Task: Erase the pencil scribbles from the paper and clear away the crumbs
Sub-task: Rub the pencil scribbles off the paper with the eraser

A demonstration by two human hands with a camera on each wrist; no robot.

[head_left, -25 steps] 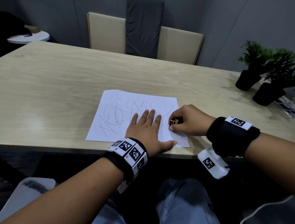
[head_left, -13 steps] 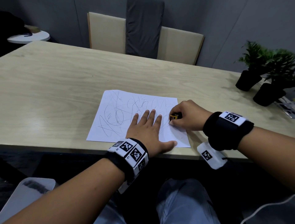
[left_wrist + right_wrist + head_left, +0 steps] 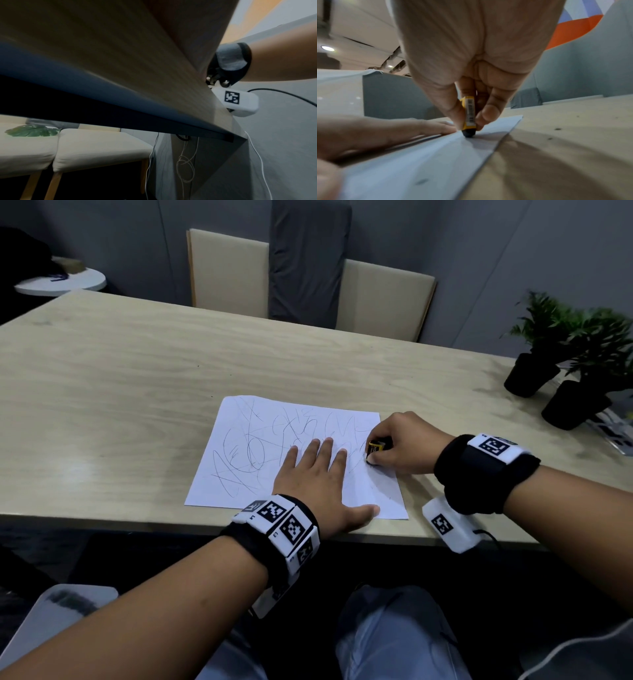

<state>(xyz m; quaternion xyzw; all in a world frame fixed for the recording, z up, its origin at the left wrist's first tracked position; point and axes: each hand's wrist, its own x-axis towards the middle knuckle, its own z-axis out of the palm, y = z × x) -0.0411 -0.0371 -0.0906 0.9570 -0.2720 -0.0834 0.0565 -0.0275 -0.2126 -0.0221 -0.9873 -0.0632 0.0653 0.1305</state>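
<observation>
Scribbles (image 3: 260, 446) lie almost wholly to the left of the grip, and that is the relation the coming strokes turn on. The right hand (image 3: 406, 445) pinches an eraser (image 3: 376, 448) in a yellow sleeve between thumb and fingers, holding it nearly upright so its dark tip (image 3: 468, 134) presses on the paper (image 3: 239, 474) close to the sheet's right edge. From that contact point the pencil lines spread leftward and away from the person across the sheet, whose long side runs left to right on the table (image 3: 137, 392). The left hand (image 3: 315, 477) lies flat just left of the grip, fingers straight and spread, palm pressing the sheet down near its front edge; it covers part of the marks and sits between the eraser and the densest loops. The patch right of the eraser and toward the person looks largely free of lines, though a few faint strokes show there. My judgement is that rubbing should work leftward, the right hand being nearer the marks beside it, and the flat hand must shift left to free the covered lines. Whether crumbs lie on the sheet I cannot tell for certain.
</observation>
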